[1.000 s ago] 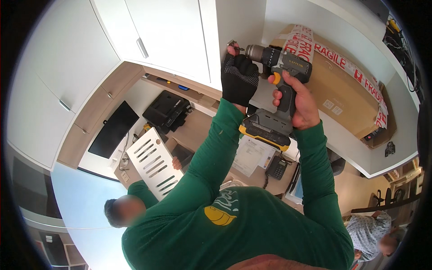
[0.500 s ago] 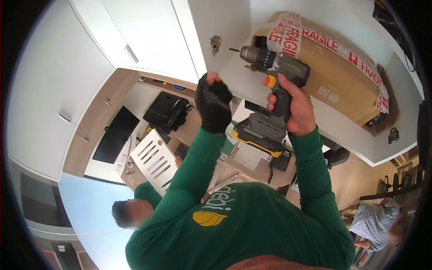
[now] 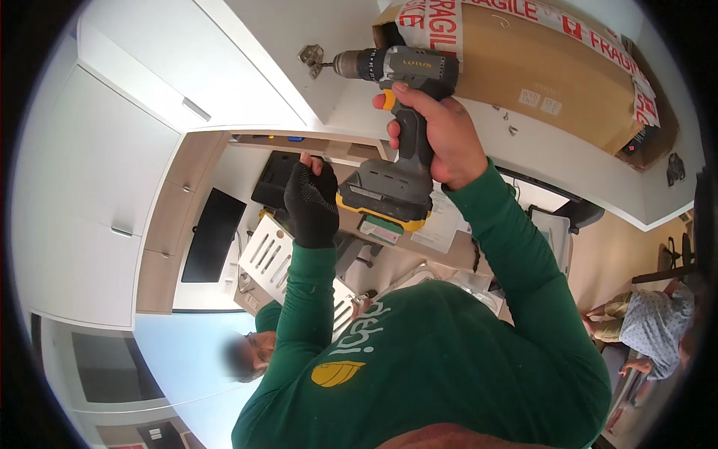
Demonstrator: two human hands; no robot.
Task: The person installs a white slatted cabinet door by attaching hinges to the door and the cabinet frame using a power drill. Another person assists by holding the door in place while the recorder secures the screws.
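Observation:
A grey and yellow cordless drill (image 3: 407,71) is gripped by its handle in my bare right hand (image 3: 449,138), the index finger at the yellow trigger. Its bit points left and meets a metal hinge (image 3: 313,60) on the inner side wall of the white cabinet. Whether the bit sits in a screw I cannot tell. My left hand (image 3: 313,198), in a black fingerless glove, is raised below and left of the drill, its fingers curled together. Anything inside those fingers is hidden.
A taped cardboard box (image 3: 538,90) fills the cabinet, with small metal pieces (image 3: 512,130) on the shelf near it. Another hinge (image 3: 675,170) is at the right wall. Below are a desk, a monitor (image 3: 214,236) and a co-worker (image 3: 254,355) by a white slotted panel (image 3: 268,254). Another person (image 3: 654,325) stands far right.
The drill has moved left and up in my right hand, bringing its bit from short of the hinge onto it. My left hand has moved left and lower, its fingers still curled.

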